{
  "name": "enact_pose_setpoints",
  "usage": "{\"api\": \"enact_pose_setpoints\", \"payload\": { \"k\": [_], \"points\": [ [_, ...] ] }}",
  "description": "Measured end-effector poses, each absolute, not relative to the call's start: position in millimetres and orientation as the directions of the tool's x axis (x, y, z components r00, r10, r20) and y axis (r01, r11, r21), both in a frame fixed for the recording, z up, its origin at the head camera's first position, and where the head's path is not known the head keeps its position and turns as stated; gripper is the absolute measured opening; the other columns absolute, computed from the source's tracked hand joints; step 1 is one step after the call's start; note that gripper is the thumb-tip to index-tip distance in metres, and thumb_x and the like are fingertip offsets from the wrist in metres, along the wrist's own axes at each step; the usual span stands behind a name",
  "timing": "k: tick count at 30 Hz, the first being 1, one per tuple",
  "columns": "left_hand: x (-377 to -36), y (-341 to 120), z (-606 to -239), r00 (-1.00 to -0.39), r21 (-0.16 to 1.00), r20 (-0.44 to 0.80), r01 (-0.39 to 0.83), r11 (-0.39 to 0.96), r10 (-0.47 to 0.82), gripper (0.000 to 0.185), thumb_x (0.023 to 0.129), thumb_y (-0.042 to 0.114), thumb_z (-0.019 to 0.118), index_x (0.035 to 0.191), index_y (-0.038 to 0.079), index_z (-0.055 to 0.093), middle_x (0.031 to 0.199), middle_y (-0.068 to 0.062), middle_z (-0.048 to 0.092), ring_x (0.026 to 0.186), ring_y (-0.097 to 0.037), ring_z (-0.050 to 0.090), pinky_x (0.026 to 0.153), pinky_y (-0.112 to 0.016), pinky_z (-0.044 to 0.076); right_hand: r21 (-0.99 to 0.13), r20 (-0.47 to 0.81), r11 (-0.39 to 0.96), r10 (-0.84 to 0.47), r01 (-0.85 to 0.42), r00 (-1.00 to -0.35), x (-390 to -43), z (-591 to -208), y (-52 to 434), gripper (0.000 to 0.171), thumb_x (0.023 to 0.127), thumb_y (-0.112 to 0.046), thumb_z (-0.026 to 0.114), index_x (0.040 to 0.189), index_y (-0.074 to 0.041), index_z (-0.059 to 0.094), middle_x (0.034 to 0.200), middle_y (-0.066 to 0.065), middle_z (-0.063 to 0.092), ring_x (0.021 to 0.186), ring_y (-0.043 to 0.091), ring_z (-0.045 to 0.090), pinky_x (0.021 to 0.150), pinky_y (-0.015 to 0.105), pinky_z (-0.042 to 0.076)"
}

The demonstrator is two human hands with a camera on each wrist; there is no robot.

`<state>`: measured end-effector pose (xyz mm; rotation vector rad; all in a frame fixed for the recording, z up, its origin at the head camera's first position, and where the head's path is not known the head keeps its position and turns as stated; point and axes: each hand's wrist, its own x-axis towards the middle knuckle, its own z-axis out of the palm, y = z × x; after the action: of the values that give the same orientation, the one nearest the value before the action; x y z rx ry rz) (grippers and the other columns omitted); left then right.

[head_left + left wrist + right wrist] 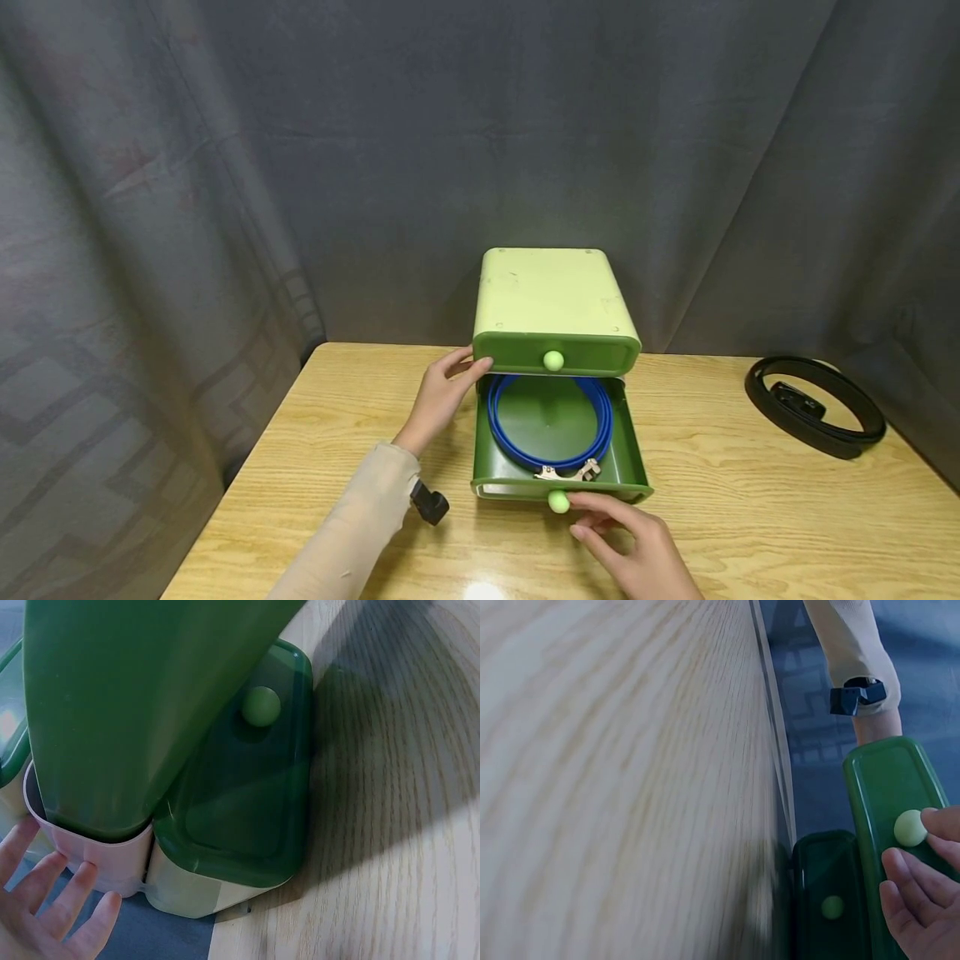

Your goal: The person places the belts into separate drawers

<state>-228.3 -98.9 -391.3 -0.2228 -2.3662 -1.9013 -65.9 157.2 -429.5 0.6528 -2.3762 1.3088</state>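
A light green two-drawer box (551, 296) stands at the back of the wooden table (337, 433). Its upper drawer is closed; the lower drawer (558, 487) is pulled out toward me. Inside lies a coiled blue belt (502, 433) with a silver buckle (567, 473). My left hand (442, 396) rests flat against the box's left side, its fingers (71, 896) straight on the pale casing. My right hand (622, 542) is at the drawer's front. Its fingertips (941, 823) touch the round pale knob (910, 827), with no closed grip visible.
A coiled black belt (813, 406) lies on the table at the far right. A grey curtain (225, 167) hangs close behind and to the left. A black wrist strap (430, 502) sits on my left sleeve. Bare wood lies left and right of the box.
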Motion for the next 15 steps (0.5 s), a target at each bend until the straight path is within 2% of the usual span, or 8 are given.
{"api": "enact_pose_setpoints", "payload": {
  "k": [6,10,15],
  "points": [
    [-228.9,-99.0,-391.8,-0.984,0.962,0.169,0.177,0.209,0.056,0.052,0.091,0.043,0.070,0.134,0.013,0.063,0.135,-0.005,0.059,0.119,-0.022,0.059,0.100,-0.042,0.049,-0.684,0.535,0.445,-0.232,-0.578,-0.812,-69.5,-428.5,153.9,0.039,0.078,0.005,0.079,0.113,-0.011,0.073,0.093,-0.008,0.072,0.075,0.003,0.064,0.069,0.023,0.055],
    [-228.9,-99.4,-392.1,-0.984,0.961,0.172,0.180,0.211,0.054,0.053,0.091,0.044,0.071,0.134,0.013,0.062,0.135,-0.005,0.059,0.120,-0.022,0.059,0.100,-0.042,0.048,-0.704,0.514,0.431,-0.240,-0.565,-0.823,-70.6,-427.3,152.4,0.035,0.081,0.003,0.078,0.114,-0.010,0.073,0.093,-0.004,0.073,0.076,0.004,0.065,0.069,0.025,0.056],
    [-229.4,-99.7,-392.2,-0.982,0.959,0.179,0.187,0.215,0.059,0.053,0.091,0.045,0.070,0.133,0.014,0.063,0.135,-0.005,0.059,0.120,-0.022,0.059,0.100,-0.043,0.049,-0.725,0.491,0.429,-0.228,-0.539,-0.841,-70.5,-426.8,151.0,0.032,0.083,0.000,0.077,0.113,-0.010,0.073,0.095,-0.005,0.074,0.077,0.004,0.067,0.069,0.026,0.056]
  ]
}}
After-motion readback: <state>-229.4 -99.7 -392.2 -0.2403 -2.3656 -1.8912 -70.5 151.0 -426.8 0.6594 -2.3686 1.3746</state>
